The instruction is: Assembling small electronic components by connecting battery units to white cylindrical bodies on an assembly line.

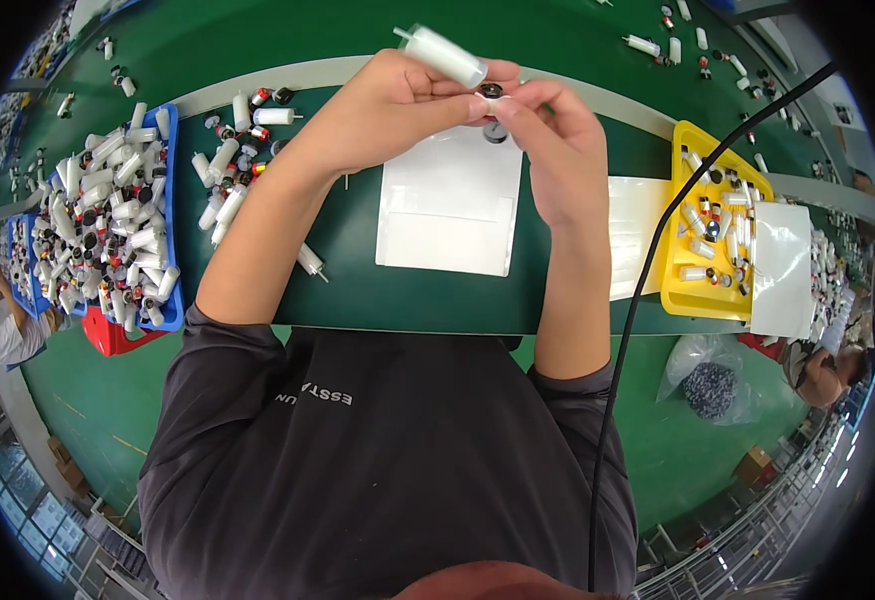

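Note:
Above the white sheet [448, 215], my two hands meet with their fingertips nearly touching. The fingers of my left hand [383, 115] are closed around a white translucent cylinder [443, 55] with a thin stem, which tilts up to the left. Thumb and index finger of my right hand [568, 140] pinch a small part with a black round end [493, 91], right against my left fingertips. Just below them shows a dark round disc [496, 132] with a pale rim. The fingers hide how these pieces join.
Left of my left arm lie loose white cylinders [226, 160] beside a heaped blue tray [173, 150]. A yellow tray [670, 285] with similar parts stands at the right, next to a white sheet [783, 265]. A black cable [648, 270] crosses the right side. Other people sit at both sides.

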The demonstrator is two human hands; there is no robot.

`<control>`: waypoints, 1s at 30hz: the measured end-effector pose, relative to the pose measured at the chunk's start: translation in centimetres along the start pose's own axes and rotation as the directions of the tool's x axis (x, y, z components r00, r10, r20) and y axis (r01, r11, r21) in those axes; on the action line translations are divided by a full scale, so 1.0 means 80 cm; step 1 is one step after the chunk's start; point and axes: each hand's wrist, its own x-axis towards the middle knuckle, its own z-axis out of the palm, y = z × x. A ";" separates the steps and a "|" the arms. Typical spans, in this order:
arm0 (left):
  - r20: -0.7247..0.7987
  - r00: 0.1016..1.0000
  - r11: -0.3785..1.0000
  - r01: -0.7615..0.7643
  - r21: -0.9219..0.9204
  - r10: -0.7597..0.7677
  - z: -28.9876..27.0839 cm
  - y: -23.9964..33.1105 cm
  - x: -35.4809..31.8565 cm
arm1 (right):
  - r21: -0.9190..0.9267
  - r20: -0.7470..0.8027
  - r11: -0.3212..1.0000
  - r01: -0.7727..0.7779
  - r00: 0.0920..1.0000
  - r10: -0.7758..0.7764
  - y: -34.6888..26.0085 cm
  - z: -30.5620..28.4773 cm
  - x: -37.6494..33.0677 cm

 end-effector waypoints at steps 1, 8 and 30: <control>0.014 1.000 0.999 -0.006 -0.037 0.006 0.003 0.005 -0.002 | 0.091 0.026 0.996 -0.016 1.000 0.014 -0.001 -0.005 0.002; -0.186 0.966 0.962 -0.132 0.241 0.179 -0.013 0.058 -0.091 | -0.416 -0.001 0.908 -0.049 0.999 0.054 -0.003 -0.022 -0.016; -0.395 0.566 0.217 0.357 0.908 0.723 -0.213 0.068 -0.121 | -0.895 0.342 0.337 0.291 0.934 0.102 -0.012 -0.028 -0.088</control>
